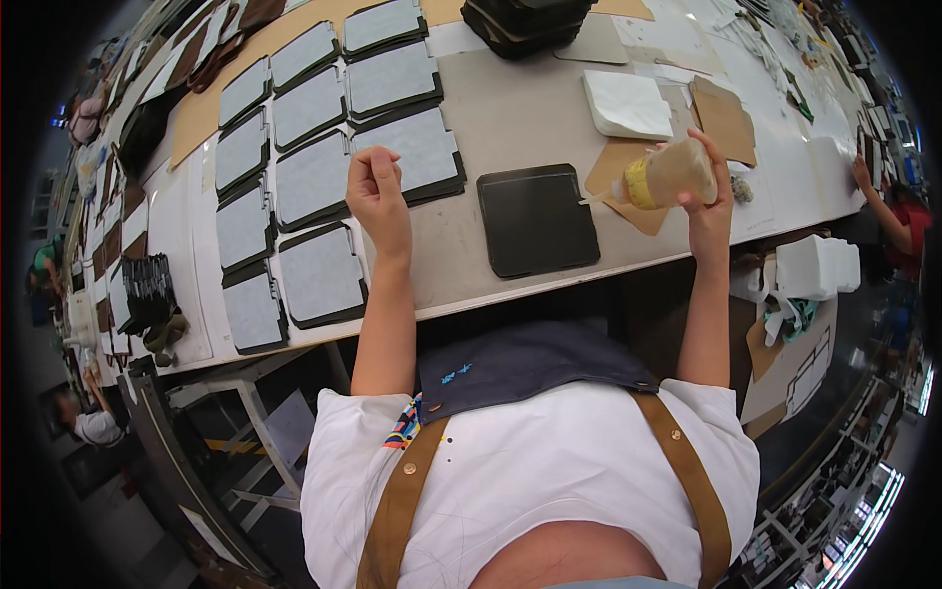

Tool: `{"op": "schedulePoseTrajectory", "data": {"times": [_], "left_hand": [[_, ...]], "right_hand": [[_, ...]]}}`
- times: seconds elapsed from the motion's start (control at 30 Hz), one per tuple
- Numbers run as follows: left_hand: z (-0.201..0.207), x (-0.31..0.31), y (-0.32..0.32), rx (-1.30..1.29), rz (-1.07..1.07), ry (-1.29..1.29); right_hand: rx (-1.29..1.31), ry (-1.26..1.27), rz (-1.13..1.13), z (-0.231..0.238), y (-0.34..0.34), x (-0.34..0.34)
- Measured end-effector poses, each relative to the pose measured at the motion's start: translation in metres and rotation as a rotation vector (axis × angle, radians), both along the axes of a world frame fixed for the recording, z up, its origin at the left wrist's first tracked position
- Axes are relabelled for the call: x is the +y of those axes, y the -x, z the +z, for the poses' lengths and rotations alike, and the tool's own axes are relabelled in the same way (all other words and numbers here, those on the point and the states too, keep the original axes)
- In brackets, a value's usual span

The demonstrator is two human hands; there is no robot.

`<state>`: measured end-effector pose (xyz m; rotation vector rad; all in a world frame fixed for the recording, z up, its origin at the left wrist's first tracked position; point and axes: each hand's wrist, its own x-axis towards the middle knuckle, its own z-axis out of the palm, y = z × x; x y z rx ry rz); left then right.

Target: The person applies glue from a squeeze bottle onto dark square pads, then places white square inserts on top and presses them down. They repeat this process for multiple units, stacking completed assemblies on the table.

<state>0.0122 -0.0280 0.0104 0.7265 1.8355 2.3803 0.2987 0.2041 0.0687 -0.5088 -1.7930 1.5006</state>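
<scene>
My right hand [708, 206] grips a translucent squeeze bottle [677, 177] with a yellow label and pale contents. The bottle is tipped on its side, and its thin nozzle points left, close to the right edge of a flat dark panel [538, 221] with rounded corners. That panel lies near the table's front edge. My left hand [379, 191] is closed in a fist, with nothing showing from it. It is in front of the rows of dark panels topped with pale grey sheets [319, 275], which lie to the left of the single dark panel.
A dark stack [525, 25] stands at the far middle of the table [446, 250]. White sheets [626, 103] and brown card pieces [724, 118] lie to the right. White bundles [814, 267] sit below the table's right side. Other people are at both sides.
</scene>
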Motion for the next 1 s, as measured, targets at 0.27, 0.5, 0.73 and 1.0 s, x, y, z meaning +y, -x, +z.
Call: {"op": "schedulePoseTrajectory", "data": {"times": [0.27,0.5,0.73,1.0], "left_hand": [[0.000,-0.001,-0.001,-0.005,-0.021,0.004],[-0.002,0.000,-0.001,0.001,-0.008,0.023],[-0.001,0.001,-0.002,-0.003,-0.008,0.008],[0.000,0.000,-0.001,0.000,-0.016,0.013]], "right_hand": [[-0.005,-0.037,-0.002,0.000,-0.009,0.002],[-0.012,-0.029,0.006,0.000,-0.017,-0.001],[-0.016,0.016,0.020,-0.002,-0.025,-0.006],[-0.005,0.028,0.039,-0.003,-0.018,-0.009]]}}
